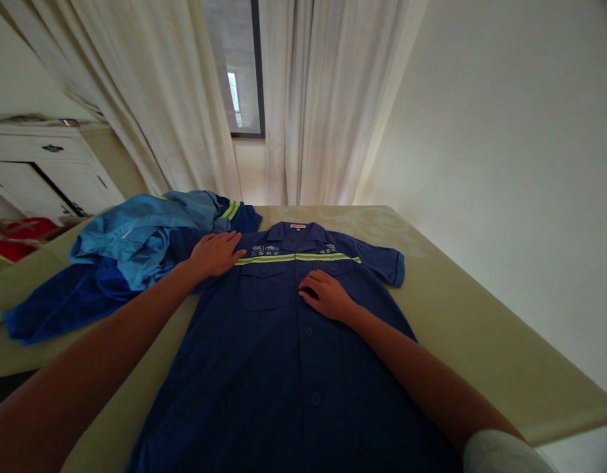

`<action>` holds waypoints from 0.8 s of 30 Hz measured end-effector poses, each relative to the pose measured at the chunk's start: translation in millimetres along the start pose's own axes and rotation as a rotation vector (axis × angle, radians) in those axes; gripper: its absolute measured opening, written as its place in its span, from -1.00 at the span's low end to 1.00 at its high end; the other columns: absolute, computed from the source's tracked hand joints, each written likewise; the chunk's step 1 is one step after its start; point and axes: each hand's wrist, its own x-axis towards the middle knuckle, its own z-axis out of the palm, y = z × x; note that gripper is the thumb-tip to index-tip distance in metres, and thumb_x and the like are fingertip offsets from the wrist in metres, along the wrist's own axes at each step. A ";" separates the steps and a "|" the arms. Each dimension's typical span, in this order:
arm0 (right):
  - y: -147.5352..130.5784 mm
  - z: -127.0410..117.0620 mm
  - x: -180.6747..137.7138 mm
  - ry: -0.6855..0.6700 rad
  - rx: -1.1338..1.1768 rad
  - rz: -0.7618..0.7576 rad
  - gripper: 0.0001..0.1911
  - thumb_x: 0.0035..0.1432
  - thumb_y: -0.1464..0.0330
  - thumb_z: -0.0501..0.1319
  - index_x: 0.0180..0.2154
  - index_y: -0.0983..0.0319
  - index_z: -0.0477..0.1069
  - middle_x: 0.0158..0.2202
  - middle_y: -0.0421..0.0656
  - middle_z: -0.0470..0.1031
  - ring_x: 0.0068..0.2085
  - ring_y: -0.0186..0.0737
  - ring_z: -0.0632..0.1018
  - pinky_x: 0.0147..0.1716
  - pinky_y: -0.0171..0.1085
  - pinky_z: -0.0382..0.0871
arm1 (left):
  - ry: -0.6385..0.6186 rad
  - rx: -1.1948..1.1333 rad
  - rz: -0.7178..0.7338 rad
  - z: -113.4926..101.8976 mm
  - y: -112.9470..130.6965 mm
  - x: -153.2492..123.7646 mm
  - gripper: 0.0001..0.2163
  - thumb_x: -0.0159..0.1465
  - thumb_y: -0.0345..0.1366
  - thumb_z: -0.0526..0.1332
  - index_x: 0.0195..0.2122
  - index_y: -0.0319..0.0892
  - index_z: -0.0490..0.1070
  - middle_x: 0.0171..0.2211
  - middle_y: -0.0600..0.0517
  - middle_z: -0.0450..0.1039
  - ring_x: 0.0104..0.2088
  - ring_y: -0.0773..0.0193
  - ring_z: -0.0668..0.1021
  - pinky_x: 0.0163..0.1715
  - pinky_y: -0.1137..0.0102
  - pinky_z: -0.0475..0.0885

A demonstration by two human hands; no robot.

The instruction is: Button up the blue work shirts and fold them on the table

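Observation:
A dark blue short-sleeved work shirt (264,368) with a yellow-green reflective chest stripe lies flat, front up and buttoned, on a pale olive table (481,341). My left hand (215,253) rests palm down on the shirt's left shoulder, fingers together and flat. My right hand (326,295) lies flat on the chest just right of the button line, below the stripe. Neither hand grips anything.
A heap of lighter blue and dark blue garments (131,246) with reflective stripes lies on the table's left side, touching the shirt. White drawers (47,171) stand at the far left, curtains (313,98) and a window behind, a plain wall at the right.

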 end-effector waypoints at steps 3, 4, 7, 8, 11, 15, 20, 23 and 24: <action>0.5 -1.4 -0.2 -0.016 -0.001 -0.014 -0.92 0.39 0.36 0.27 -0.11 0.18 0.51 -0.13 -0.09 0.54 -0.09 -0.11 0.52 0.00 -0.15 0.41 | -0.092 -0.049 -0.066 31.9 -17.9 5.7 -0.29 0.45 0.11 -0.07 0.47 -0.27 0.17 0.47 -0.27 0.14 0.47 -0.07 0.22 0.43 0.02 0.06; 0.5 -1.9 -0.1 -0.021 -0.001 -0.021 -0.91 0.39 0.36 0.26 -0.10 0.18 0.51 -0.12 -0.08 0.54 -0.09 -0.11 0.52 0.00 -0.16 0.40 | -0.121 -0.061 -0.084 40.5 -25.4 7.0 -0.27 0.45 0.11 -0.10 0.48 -0.31 0.14 0.48 -0.28 0.11 0.48 -0.06 0.20 0.44 0.04 0.04; -0.1 -2.8 0.9 -0.031 0.003 -0.037 -0.90 0.41 0.36 0.24 -0.07 0.18 0.50 -0.10 -0.08 0.54 -0.07 -0.11 0.52 0.01 -0.15 0.39 | -0.177 -0.068 -0.118 53.1 -37.4 12.1 -0.24 0.46 0.09 -0.18 0.49 -0.39 0.07 0.50 -0.30 0.04 0.50 -0.05 0.15 0.45 0.07 0.01; -0.2 -3.0 1.4 -0.035 0.004 -0.040 -0.90 0.41 0.35 0.24 -0.07 0.18 0.50 -0.10 -0.08 0.54 -0.07 -0.10 0.52 0.02 -0.15 0.39 | -0.188 -0.061 -0.134 53.1 -35.9 14.4 -0.24 0.46 0.08 -0.17 0.49 -0.42 0.05 0.50 -0.32 0.03 0.49 -0.07 0.15 0.44 0.07 0.02; 0.8 -3.1 3.1 -0.046 0.002 -0.034 -0.91 0.39 0.35 0.25 -0.09 0.18 0.50 -0.12 -0.08 0.53 -0.09 -0.10 0.52 0.01 -0.15 0.38 | -0.125 -0.056 -0.107 48.3 -18.6 21.7 -0.26 0.44 0.00 -0.12 0.50 -0.47 0.00 0.49 -0.37 0.04 0.47 -0.09 0.20 0.43 0.07 0.07; 10.3 -2.6 8.3 -0.043 -0.006 -0.041 -0.91 0.38 0.34 0.27 -0.11 0.19 0.51 -0.14 -0.09 0.53 -0.10 -0.11 0.51 0.00 -0.17 0.38 | -0.111 -0.152 -0.020 49.9 5.5 28.0 -0.31 0.49 -0.01 -0.20 0.53 -0.33 -0.02 0.54 -0.24 -0.07 0.52 -0.04 0.09 0.44 0.02 0.04; 34.1 -0.8 26.6 -0.009 -0.014 -0.063 -0.95 0.35 0.37 0.29 -0.16 0.20 0.50 -0.17 -0.10 0.52 -0.11 -0.14 0.51 -0.03 -0.21 0.39 | -0.006 -0.167 -0.036 46.7 41.2 30.7 -0.38 0.48 -0.16 -0.10 0.47 -0.42 0.10 0.51 -0.31 0.00 0.50 -0.11 0.14 0.43 -0.01 0.10; 44.4 0.6 37.9 0.003 -0.023 -0.078 -0.97 0.35 0.38 0.30 -0.17 0.20 0.50 -0.19 -0.10 0.53 -0.13 -0.14 0.52 -0.04 -0.21 0.40 | 0.102 -0.234 0.123 39.9 86.6 29.0 -0.46 0.48 -0.22 -0.07 0.42 -0.35 0.24 0.44 -0.27 0.22 0.41 0.00 0.33 0.39 0.16 0.20; 45.8 1.1 40.0 0.003 -0.031 -0.082 -0.97 0.34 0.38 0.30 -0.17 0.20 0.50 -0.19 -0.10 0.53 -0.12 -0.14 0.52 -0.04 -0.21 0.41 | 0.093 -0.272 0.177 39.5 102.0 28.1 -0.46 0.50 -0.18 -0.10 0.40 -0.31 0.27 0.42 -0.23 0.26 0.40 0.03 0.36 0.39 0.18 0.20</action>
